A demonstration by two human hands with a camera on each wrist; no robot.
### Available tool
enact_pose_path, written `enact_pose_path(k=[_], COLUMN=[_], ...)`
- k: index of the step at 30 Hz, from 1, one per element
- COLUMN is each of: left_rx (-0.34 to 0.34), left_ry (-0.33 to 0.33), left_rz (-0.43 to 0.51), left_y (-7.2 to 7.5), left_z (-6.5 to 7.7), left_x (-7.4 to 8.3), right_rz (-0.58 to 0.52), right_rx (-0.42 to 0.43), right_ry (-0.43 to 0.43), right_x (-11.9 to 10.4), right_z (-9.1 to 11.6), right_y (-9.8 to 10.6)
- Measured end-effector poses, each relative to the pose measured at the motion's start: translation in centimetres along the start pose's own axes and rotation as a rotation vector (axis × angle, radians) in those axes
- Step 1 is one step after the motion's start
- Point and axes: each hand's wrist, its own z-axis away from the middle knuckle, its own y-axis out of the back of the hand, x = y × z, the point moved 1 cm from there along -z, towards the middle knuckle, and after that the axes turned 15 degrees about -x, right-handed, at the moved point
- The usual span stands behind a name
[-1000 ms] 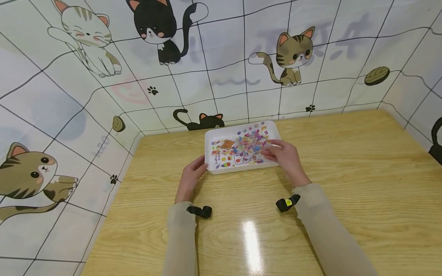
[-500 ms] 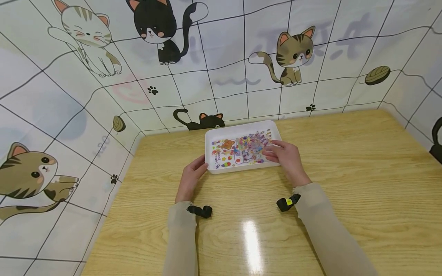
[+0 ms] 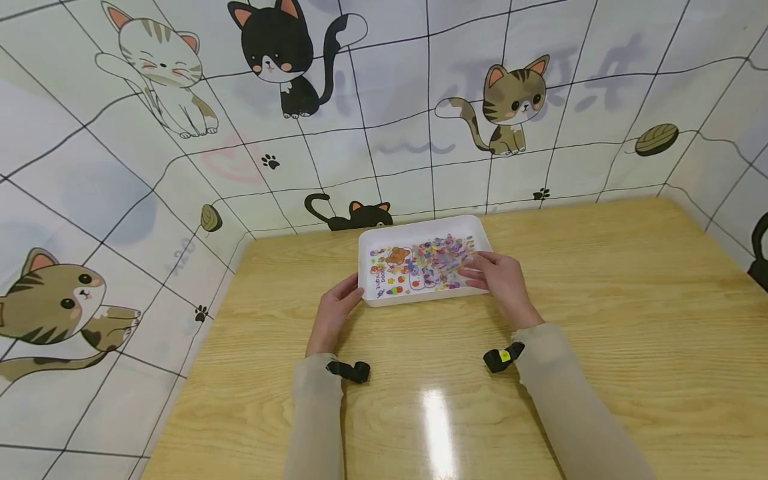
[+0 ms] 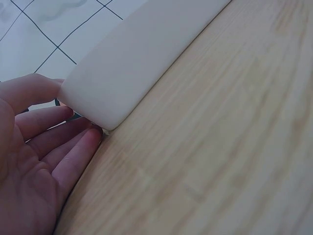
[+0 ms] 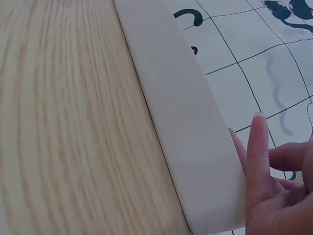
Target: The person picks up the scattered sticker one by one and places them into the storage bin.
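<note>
A shallow white tray (image 3: 381, 300) lies at the back of the table, with colourful cartoon pictures and lettering (image 3: 390, 270) on its left part. Shiny multicoloured decorated material (image 3: 441, 253) covers the right part; whether it is clear sticker sheets or loose pieces I cannot tell. My left hand (image 3: 333, 310) touches the tray's left near corner, fingers fairly straight against its end, also in the left wrist view (image 4: 44, 147). My right hand (image 3: 501, 280) reaches over the tray's right side, fingertips at the shiny material. In the right wrist view, the tray wall (image 5: 181, 122) hides part of the fingers (image 5: 258, 147).
The wooden table (image 3: 600, 320) extends around the tray. Behind the tray stands a tiled-pattern wall (image 3: 396, 160) with cartoon cats, and another wall (image 3: 162, 267) is at the left. Black wrist cameras (image 3: 357, 372) sit at both cuffs.
The shiny material by my right fingertips has shifted, its upper row of small shapes now lower and farther right. Both hands stay nearly in place. The head view has tilted slightly.
</note>
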Motion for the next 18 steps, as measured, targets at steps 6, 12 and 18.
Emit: enact_pose_path(k=[6,12,18], left_rx=[0.001,0.001,-0.002], left_ry=[-0.020,-0.009,0.029], left_rz=[0.015,0.014,0.002], left_y=[0.03,0.04,0.00], left_z=[0.10,0.00,0.29], left_x=[0.30,0.84,0.16], right_rz=[0.045,0.056,0.073], right_rx=[-0.006,0.007,-0.011], right_ry=[-0.014,-0.040,-0.064], right_x=[-0.58,-0.07,-0.81], right_z=[0.28,-0.47,0.44], right_y=[-0.25,0.31,-0.37])
